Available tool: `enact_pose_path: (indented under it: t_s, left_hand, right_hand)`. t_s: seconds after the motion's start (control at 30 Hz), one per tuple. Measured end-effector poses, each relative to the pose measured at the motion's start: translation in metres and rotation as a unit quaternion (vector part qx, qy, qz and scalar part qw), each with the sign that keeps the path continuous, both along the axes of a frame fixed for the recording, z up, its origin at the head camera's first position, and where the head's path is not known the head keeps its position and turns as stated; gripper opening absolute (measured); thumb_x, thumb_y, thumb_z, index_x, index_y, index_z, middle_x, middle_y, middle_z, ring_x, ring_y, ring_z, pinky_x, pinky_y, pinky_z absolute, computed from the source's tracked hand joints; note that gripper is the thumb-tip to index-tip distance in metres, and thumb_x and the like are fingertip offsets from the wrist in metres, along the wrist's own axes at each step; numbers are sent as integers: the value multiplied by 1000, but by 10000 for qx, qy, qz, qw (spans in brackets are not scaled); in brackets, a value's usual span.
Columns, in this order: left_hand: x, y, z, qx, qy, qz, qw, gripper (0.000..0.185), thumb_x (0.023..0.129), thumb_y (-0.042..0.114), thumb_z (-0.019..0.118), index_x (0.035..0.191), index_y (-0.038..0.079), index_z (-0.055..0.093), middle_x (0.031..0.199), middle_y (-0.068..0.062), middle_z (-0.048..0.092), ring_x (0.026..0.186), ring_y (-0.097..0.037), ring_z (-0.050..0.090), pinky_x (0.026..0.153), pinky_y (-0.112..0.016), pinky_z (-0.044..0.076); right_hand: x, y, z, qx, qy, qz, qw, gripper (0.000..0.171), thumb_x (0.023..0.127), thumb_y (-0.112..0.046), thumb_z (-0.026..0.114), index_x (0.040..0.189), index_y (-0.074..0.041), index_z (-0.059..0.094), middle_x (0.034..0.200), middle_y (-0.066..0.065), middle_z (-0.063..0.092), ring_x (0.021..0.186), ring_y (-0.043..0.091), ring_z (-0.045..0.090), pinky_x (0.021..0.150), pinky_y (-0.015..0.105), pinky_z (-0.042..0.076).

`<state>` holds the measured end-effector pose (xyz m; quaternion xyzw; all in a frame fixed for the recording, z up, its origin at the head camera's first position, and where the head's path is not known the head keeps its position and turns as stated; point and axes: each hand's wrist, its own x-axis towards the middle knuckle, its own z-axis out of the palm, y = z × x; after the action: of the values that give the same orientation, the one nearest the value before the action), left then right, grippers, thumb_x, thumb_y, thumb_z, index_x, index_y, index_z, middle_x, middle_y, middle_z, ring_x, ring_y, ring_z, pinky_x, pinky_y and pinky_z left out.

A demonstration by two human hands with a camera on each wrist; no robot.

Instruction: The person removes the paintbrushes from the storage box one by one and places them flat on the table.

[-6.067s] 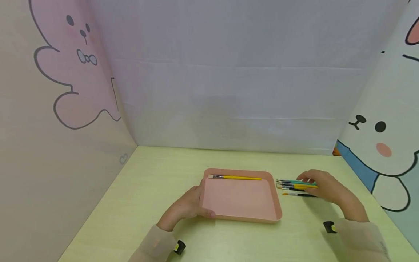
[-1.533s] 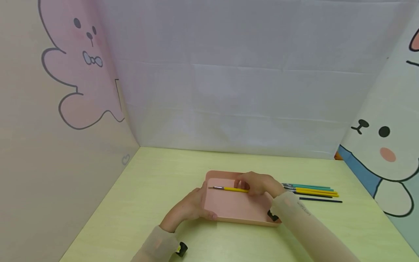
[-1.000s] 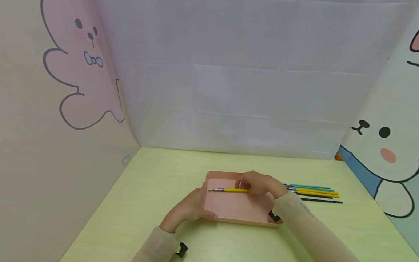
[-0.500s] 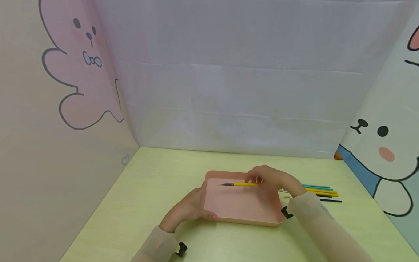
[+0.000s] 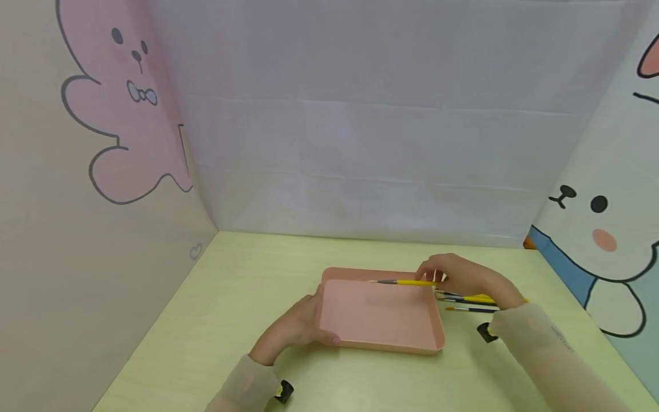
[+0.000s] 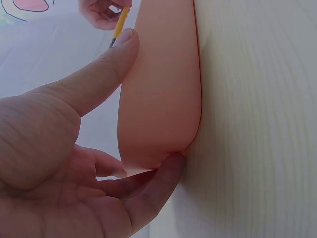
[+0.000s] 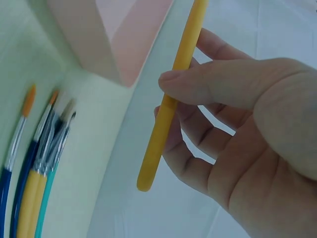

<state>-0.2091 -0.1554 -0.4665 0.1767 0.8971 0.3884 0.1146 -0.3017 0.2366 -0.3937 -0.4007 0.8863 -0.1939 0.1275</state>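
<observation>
My left hand [image 5: 301, 323] grips the left side of a shallow pink tray [image 5: 381, 320], thumb along the near wall and fingers at the corner; the left wrist view shows the curled fingers [image 6: 166, 181] there. Between thumb and fingers, my right hand [image 5: 463, 274] pinches a yellow paintbrush [image 5: 409, 282] by its handle. That brush is raised over the tray's far right corner, with its pale bristles pointing left. In the right wrist view, the yellow handle [image 7: 163, 114] crosses under the thumb. No brush lies in the tray.
Several paintbrushes with yellow, teal and dark blue handles [image 7: 29, 203] lie on the pale table right of the tray, partly hidden by the right arm in the head view. A dark-handled brush [image 5: 471, 309] lies slightly nearer. White curtain-like walls [image 5: 360, 171] surround the table.
The yellow paintbrush, lying in the tray 6.1 seconds ago, is now held up in my right hand, which has moved right and upward with it. My left hand stays on the tray.
</observation>
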Motion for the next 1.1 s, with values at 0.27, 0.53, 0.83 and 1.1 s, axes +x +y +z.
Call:
enact_pose_path:
  t_s: [0.27, 0.53, 0.83, 1.1]
  left_hand:
    - [0, 0, 0, -46, -35, 29, 10000, 129, 73, 34, 101, 166, 0, 18, 129, -23, 60, 119, -33, 58, 104, -58, 46]
    - [1, 0, -1, -34, -103, 71, 9999, 133, 74, 34, 100, 168, -1, 14, 136, -25, 58, 124, -35, 56, 107, -58, 45]
    - [0, -1, -1, -77, -89, 73, 9999, 129, 74, 35, 100, 167, 0, 16, 136, -25, 58, 126, -36, 56, 107, -58, 45]
    - [-1, -1, -2, -38, -49, 48, 10000, 125, 73, 33, 100, 165, 0, 22, 131, -22, 60, 121, -34, 57, 105, -58, 46]
  right_hand:
    - [8, 33, 5, 14, 80, -324, 9994, 41, 93, 9, 72, 121, -21, 74, 108, -9, 68, 93, 10, 61, 80, 28, 58]
    - [16, 68, -3, -12, 3, -550, 9985, 38, 93, 4, 76, 123, -20, 73, 112, -6, 68, 93, 10, 62, 78, 27, 58]
    - [27, 116, -20, -110, 77, -837, 9964, 43, 90, 11, 73, 124, -16, 71, 114, -2, 69, 94, 8, 63, 77, 27, 56]
    - [33, 148, -35, -226, -11, -718, 9972, 42, 87, 16, 73, 122, -8, 70, 112, 3, 71, 92, 3, 60, 77, 27, 56]
